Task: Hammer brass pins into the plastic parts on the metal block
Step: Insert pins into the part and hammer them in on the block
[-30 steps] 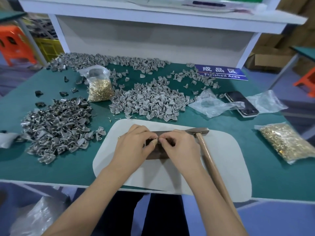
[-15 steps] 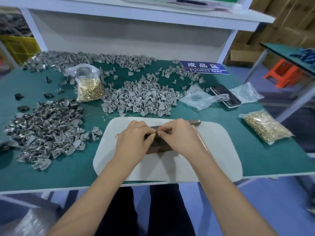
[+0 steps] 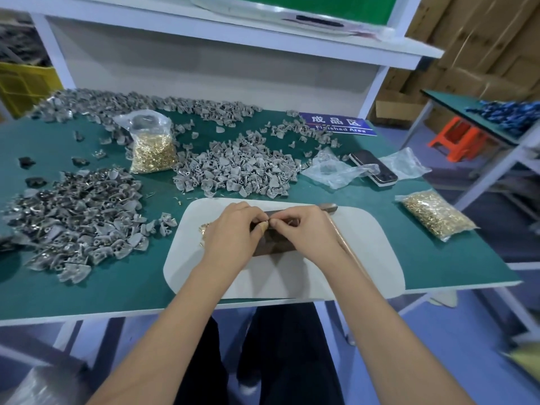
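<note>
Head view: left hand (image 3: 230, 233) and right hand (image 3: 304, 232) meet fingertip to fingertip over the metal block (image 3: 274, 244) on the white mat (image 3: 374, 258), seemingly pinching something tiny; beyond on the desk (image 3: 131, 285), plastic parts (image 3: 233, 171), bagged brass pins (image 3: 153, 152).

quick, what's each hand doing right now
Left hand: fingers curled, pinching a small part over the metal block.
Right hand: pinching there too; item too small to tell.

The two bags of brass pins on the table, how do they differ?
The left bag of pins stands upright among the grey plastic parts, its empty top bunched above the pins. The right bag of pins lies flat on bare green table, away from the parts. Both are clear plastic holding gold-coloured pins.
</note>
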Tool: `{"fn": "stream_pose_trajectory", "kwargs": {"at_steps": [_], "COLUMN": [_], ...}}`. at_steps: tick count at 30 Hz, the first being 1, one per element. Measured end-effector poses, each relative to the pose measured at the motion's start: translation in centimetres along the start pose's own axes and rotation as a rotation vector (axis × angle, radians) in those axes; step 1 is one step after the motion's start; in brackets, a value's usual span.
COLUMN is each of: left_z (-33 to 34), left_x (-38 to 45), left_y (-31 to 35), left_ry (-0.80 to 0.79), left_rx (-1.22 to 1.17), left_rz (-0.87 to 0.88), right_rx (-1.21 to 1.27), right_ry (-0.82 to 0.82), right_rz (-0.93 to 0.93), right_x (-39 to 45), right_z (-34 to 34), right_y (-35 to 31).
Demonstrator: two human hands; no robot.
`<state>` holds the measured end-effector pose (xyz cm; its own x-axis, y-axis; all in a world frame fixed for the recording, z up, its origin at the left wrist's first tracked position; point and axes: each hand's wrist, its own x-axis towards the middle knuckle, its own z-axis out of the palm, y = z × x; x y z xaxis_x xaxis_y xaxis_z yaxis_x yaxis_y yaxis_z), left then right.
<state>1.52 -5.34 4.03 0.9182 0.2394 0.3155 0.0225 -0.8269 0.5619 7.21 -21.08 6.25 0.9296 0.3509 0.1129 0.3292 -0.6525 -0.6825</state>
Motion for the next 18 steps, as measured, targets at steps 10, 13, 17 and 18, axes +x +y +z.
{"fn": "stream_pose_trajectory", "kwargs": {"at_steps": [10,13,17,18], "left_z": [0.06,0.07,0.04,0.05], "left_x": [-0.08,-0.01,0.16,0.11], "left_y": [0.28,0.13,0.14,0.12], "left_ry": [0.021,0.016,0.017,0.013], "left_rx": [0.035,0.061,0.079,0.072], "left_rz": [-0.009,-0.001,0.035,0.038], "right_rx": [-0.091,-0.12,-0.063,-0.059], "right_ry": [0.089,0.09,0.107,0.109], "right_rz": [-0.045,-0.066,-0.072,-0.069], "right_x": [-0.19,0.06,0.07,0.0], "right_z": [0.72,0.72,0.56,0.62], "right_y": [0.32,0.31,0.69,0.72]}}
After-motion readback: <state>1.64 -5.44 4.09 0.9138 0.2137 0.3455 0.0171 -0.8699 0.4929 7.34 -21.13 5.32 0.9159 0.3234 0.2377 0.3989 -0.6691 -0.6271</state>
